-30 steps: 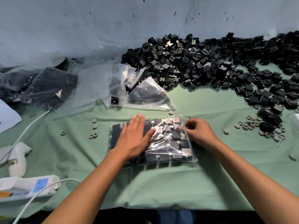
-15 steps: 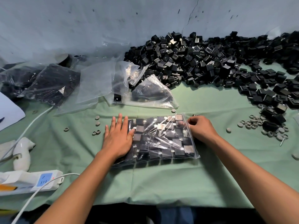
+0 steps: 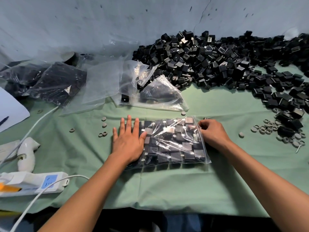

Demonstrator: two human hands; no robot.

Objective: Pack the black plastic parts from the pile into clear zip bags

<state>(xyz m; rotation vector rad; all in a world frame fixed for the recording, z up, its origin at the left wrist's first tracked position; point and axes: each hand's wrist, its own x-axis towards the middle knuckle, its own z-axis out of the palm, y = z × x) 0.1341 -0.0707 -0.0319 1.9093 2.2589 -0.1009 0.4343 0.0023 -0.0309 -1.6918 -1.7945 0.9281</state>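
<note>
A pale blue-grey wall [image 3: 117,22], scuffed and cracked, backs a counter [image 3: 167,186] spread with green cloth, where a filled zip bag [image 3: 173,144] lies flat near the front edge. Behind the bag and to its right, the pile of black plastic parts [image 3: 217,62] banks against the wall. Behind the bag and to its left lie empty clear bags [image 3: 107,84], and farther left the packed bags [image 3: 56,82]. The left hand [image 3: 128,141] presses flat on the bag's left end, fingers [image 3: 128,123] straight and spread, holding nothing. The right hand [image 3: 212,133] is curled at the bag's right edge, apparently pinching the mouth; the strip itself is too small to make out. The step in hand appears to be flattening and sealing this bag. The next move likely calls for running the pinch along the seal while the flat hand keeps air and parts down, then setting the bag aside. Small grey rings [image 3: 267,128] scatter right of the bag; a white power strip [image 3: 33,183] and cable [image 3: 38,121] lie to its left.
</note>
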